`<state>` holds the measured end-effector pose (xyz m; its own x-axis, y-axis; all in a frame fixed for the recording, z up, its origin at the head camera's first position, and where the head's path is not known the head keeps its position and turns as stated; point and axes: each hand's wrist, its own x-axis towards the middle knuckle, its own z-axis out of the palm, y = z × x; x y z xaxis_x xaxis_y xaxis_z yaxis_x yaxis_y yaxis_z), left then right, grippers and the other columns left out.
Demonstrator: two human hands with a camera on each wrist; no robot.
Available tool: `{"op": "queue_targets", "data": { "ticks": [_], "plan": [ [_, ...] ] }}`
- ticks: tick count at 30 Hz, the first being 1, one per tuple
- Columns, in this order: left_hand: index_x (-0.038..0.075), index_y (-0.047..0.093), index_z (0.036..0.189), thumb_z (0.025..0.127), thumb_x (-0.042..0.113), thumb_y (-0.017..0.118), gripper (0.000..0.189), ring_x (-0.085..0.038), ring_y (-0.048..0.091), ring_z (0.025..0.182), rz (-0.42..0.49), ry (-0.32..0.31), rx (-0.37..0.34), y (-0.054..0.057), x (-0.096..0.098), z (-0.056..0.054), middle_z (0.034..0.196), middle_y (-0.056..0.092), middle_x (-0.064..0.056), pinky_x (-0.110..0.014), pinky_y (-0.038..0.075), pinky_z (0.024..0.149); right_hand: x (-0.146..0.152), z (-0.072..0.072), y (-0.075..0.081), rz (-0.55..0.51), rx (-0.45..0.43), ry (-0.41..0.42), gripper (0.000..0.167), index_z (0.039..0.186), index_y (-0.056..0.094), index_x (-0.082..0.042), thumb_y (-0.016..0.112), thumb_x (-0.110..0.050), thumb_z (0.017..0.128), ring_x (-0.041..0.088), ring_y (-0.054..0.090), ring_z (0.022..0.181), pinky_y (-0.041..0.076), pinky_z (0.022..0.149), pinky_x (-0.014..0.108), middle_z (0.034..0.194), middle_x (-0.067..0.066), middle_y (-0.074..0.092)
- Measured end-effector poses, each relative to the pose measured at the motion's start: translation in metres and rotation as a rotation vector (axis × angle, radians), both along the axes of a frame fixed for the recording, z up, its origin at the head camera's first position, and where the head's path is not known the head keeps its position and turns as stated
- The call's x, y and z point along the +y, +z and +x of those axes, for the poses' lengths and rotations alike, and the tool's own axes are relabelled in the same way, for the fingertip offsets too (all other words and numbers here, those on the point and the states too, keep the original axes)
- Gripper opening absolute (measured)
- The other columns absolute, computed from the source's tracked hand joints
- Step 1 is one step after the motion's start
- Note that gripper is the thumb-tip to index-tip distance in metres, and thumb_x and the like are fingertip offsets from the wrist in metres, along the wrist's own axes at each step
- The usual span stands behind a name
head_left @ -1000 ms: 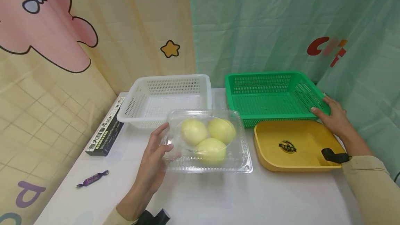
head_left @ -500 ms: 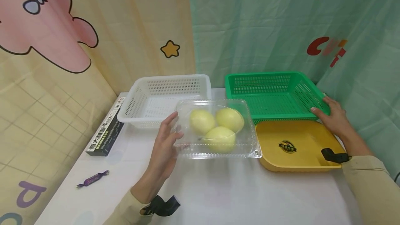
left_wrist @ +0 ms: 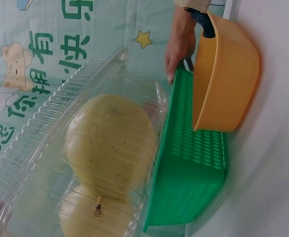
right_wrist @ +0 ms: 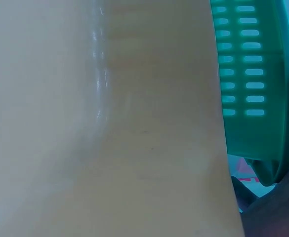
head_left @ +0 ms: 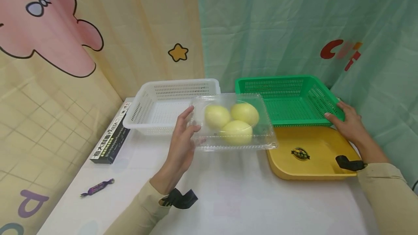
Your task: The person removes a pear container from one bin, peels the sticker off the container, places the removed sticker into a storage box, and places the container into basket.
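Note:
My left hand [head_left: 183, 137] grips the left edge of a clear plastic clamshell container [head_left: 267, 133], thumb on top. Inside lie three pale yellow round fruits [head_left: 237, 132]; in the left wrist view a fruit [left_wrist: 112, 143] shows small dark specks, and a short brown stem sits below it. The container is raised off the table, overlapping the white basket and the green basket [head_left: 284, 122] in the head view. My right hand [head_left: 351, 122] holds the green basket's rim at its front right corner, thumb inside. The green basket contains nothing.
A white basket [head_left: 137, 122] stands at the back left. In front of the green basket sits a yellow tray [head_left: 313, 166] with a dark label. A black-and-white pasta box [head_left: 109, 144] and a purple wrapped candy [head_left: 97, 188] lie on the left. Curtains hang behind and at the sides.
My left hand has carried the container of fruits up and to the right, away from the body and toward the green basket. The right hand has stayed at the green basket's corner.

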<state>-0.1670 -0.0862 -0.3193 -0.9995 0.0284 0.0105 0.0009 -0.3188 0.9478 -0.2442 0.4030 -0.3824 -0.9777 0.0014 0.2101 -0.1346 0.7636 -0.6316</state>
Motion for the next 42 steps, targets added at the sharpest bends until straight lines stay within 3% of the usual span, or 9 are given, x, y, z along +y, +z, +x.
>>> {"op": "queue_targets", "data": {
  "ticks": [4,13,20,29,42],
  "plan": [
    [0.033,0.04,0.137,0.088,0.003,0.046,0.058,-0.027,0.029,0.14,0.0,0.01,0.007,0.001,0.009,-0.01,0.155,0.017,0.007,-0.059,0.039,0.102,0.001,0.0,-0.001,0.003,-0.002,0.0,0.074,0.146,0.007,0.01,0.04,-0.035,0.099,0.059,-0.004,0.136,-0.004,0.102,0.076,0.153,0.033,-0.002],
    [0.034,0.042,0.136,0.086,0.005,0.048,0.057,-0.029,0.026,0.139,0.005,0.024,0.02,0.001,0.026,-0.028,0.155,0.017,0.005,-0.045,0.042,0.088,0.001,-0.001,-0.002,-0.003,0.003,-0.005,0.074,0.146,0.008,0.01,0.04,-0.036,0.098,0.058,-0.003,0.137,-0.008,0.103,0.075,0.153,0.034,-0.002],
    [0.037,0.044,0.133,0.086,0.006,0.049,0.057,-0.022,0.024,0.139,-0.008,0.034,0.025,0.005,0.04,-0.038,0.155,0.018,0.007,-0.055,0.038,0.099,0.002,-0.001,-0.002,-0.008,0.01,0.0,0.073,0.147,0.007,0.009,0.04,-0.035,0.098,0.059,-0.005,0.136,-0.006,0.103,0.075,0.153,0.034,-0.003],
    [0.039,0.044,0.132,0.087,0.008,0.049,0.055,-0.025,0.035,0.13,-0.03,0.02,0.04,0.007,0.057,-0.052,0.156,0.014,0.007,-0.048,0.04,0.09,0.001,-0.001,-0.002,-0.004,-0.012,-0.014,0.074,0.147,0.007,0.008,0.04,-0.036,0.098,0.062,-0.007,0.134,0.001,0.1,0.078,0.152,0.035,-0.003],
    [0.038,0.044,0.134,0.085,0.006,0.051,0.058,-0.028,0.02,0.144,-0.002,0.019,0.033,0.008,0.082,-0.073,0.159,0.013,0.005,-0.064,0.029,0.105,0.001,0.001,-0.001,-0.005,-0.029,-0.015,0.075,0.148,0.005,0.007,0.039,-0.038,0.099,0.063,-0.009,0.133,0.001,0.1,0.078,0.152,0.034,-0.006]
  ]
}}
